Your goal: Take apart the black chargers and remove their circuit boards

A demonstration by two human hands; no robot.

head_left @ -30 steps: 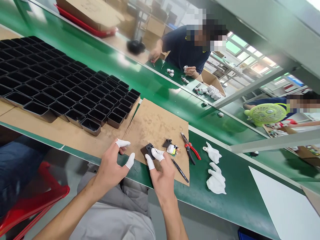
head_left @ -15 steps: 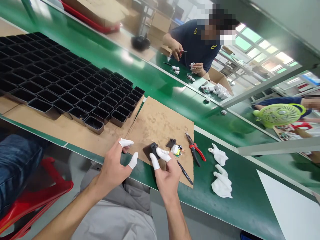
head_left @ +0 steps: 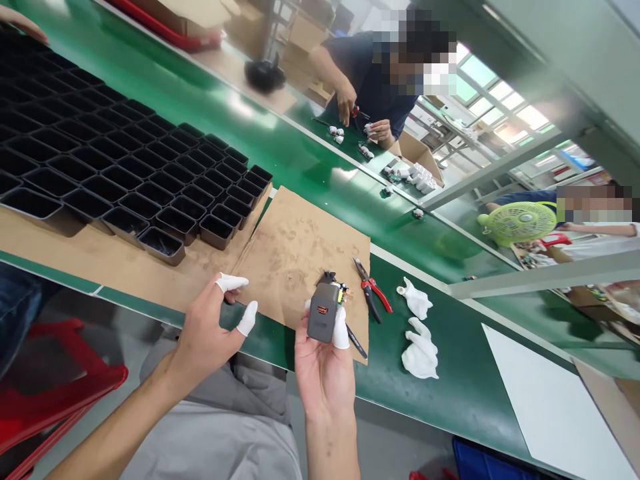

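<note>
From the head camera, the right hand (head_left: 324, 363) was raised palm-up above the near edge of the table (head_left: 480, 393), its grip clamped on a small dark charger housing (head_left: 323, 312) with an orange-lined port facing the camera; the capped fingers (head_left: 341, 331) pressed against its side. The left hand (head_left: 210, 330) hung just beside it, holding nothing, its grip apart with white finger cots on thumb and forefinger.

On the cardboard sheet (head_left: 295, 247) behind the housing lay a few small loose parts (head_left: 340, 288), partly hidden, so they could not be told apart. Red-handled cutters (head_left: 371, 293) and a dark pen-like tool (head_left: 356, 340) lay at the sheet's edge, with two white gloves (head_left: 419, 333) on the green surface nearby.

The black compartment tray (head_left: 125, 180) to the left showed no housings in its nearer cells, which suggested the work was at an early stage: one piece in hand, the loose parts not yet dealt with, the tray unfilled. Across the belt another person (head_left: 370, 80) worked on small white pieces.
</note>
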